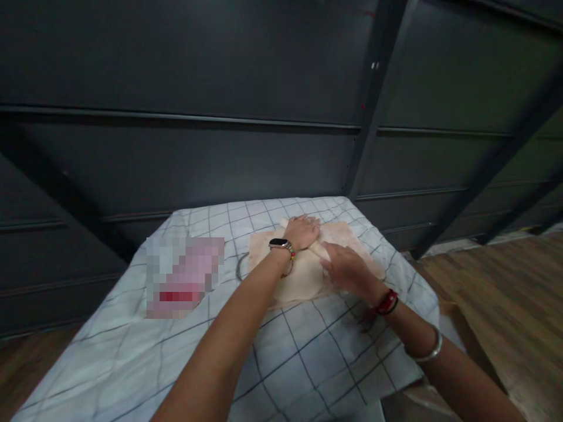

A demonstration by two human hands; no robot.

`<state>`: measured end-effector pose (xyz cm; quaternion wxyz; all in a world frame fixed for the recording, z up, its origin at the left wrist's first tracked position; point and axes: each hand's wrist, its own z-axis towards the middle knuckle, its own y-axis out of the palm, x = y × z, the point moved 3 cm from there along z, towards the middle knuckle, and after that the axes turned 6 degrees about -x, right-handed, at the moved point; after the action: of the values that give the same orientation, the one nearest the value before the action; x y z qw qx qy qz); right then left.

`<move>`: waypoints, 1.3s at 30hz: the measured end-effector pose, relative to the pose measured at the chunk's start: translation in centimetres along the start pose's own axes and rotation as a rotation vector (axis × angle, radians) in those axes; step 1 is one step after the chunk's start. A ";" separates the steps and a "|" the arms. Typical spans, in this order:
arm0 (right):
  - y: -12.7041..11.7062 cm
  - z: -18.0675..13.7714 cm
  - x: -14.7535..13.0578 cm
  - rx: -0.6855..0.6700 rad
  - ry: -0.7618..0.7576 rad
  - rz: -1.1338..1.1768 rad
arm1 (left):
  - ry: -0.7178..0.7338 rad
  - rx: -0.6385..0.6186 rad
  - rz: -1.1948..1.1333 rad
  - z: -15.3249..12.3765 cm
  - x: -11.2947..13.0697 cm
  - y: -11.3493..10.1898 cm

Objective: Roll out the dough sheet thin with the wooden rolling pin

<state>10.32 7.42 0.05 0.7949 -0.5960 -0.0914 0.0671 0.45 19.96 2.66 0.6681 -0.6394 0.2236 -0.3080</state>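
On the checked tablecloth lies a peach cloth [341,233] with a smooth cream sheet [299,282] over it. Across these runs a slim cream roll [317,251]; whether it is rolled fabric or a separate stick, I cannot tell. My left hand [303,232] lies palm down over the roll's far part, its fingers stretched out. At the near end, my right hand [347,266] has its thumb and fingers closed around the roll. The part of the roll beneath my left hand is hidden.
The table has a white checked tablecloth [211,346]. A blurred pink packet-like item [193,275] lies to the left. A thin dark loop [240,266] sits beside the cloth. Behind stands a dark panelled wall [197,164]; wooden floor [497,287] shows at right.
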 end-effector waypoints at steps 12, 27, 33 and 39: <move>-0.3 2.0 3.8 -0.168 -0.172 0.166 | 0.031 -0.087 -0.044 5.4 0.9 0.6; 0.2 2.4 4.2 -0.128 -0.170 0.372 | -0.016 -0.056 -0.146 6.0 1.0 0.4; 0.0 1.4 1.3 -0.004 -0.203 0.244 | -0.005 -0.023 -0.076 1.7 0.6 -0.1; -1.2 -0.1 -1.7 0.062 -0.143 0.061 | -0.023 -0.012 -0.030 -1.8 -0.1 -0.3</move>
<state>8.65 6.61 1.10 0.8020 -0.5673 -0.1277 0.1367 -0.89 18.73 2.83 0.6621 -0.6500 0.2084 -0.3093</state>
